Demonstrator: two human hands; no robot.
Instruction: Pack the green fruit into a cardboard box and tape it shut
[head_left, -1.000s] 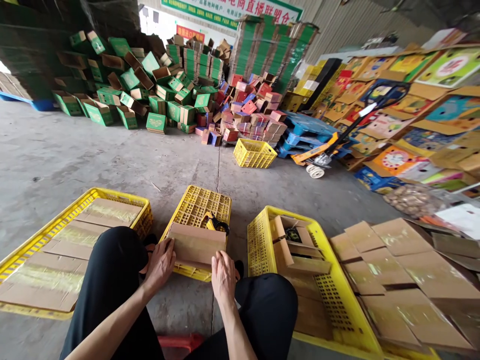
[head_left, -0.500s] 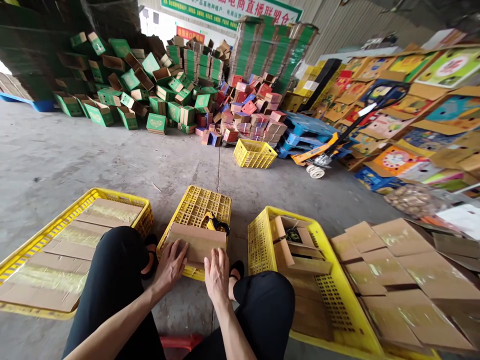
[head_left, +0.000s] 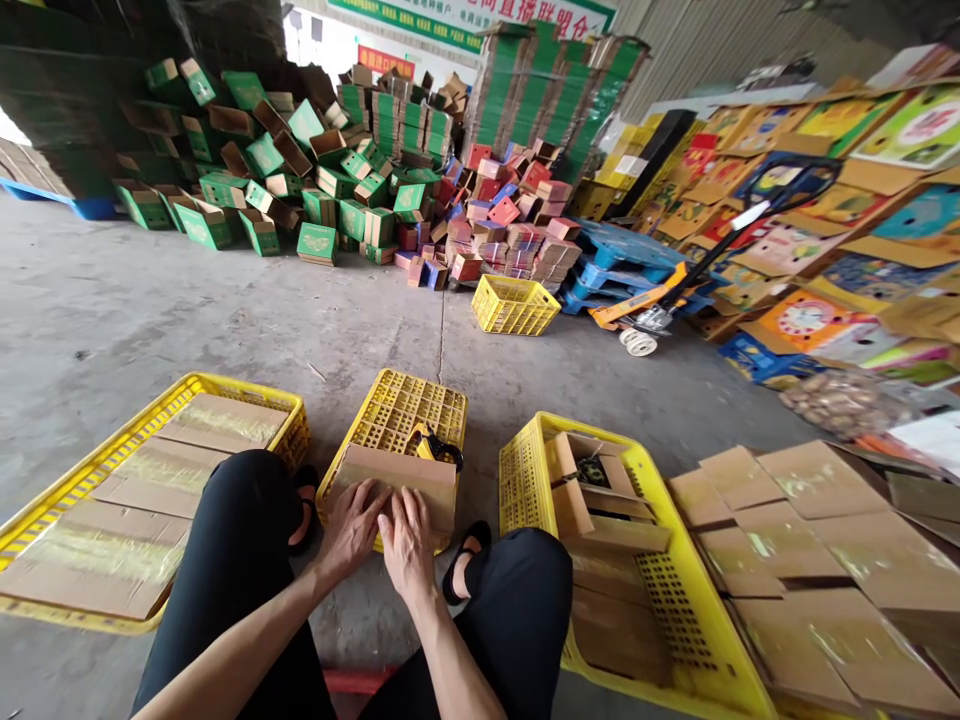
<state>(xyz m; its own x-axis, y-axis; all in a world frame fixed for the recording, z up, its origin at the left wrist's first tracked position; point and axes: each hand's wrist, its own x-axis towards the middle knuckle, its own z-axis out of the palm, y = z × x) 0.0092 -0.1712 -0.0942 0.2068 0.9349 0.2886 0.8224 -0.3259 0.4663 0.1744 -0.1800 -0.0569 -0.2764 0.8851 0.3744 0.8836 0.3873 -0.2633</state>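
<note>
A brown cardboard box (head_left: 409,480) lies on an overturned yellow crate (head_left: 401,410) right in front of me. My left hand (head_left: 352,525) and my right hand (head_left: 405,540) press side by side on the box's near face, fingers spread flat. A yellow and black tape dispenser (head_left: 435,445) lies on the crate just behind the box. My black-trousered knees frame the crate on both sides.
A yellow crate (head_left: 67,480) of taped flat boxes sits at the left. At the right another yellow crate (head_left: 652,500) holds opened cartons, with flat cardboard (head_left: 810,560) stacked beyond it. Green and red boxes (head_left: 360,190), a small yellow crate (head_left: 514,305) and a pallet jack (head_left: 660,310) stand farther off.
Both hands slid inward along the box's near face from its two ends until they meet at the middle. The view tilted slightly downward.
</note>
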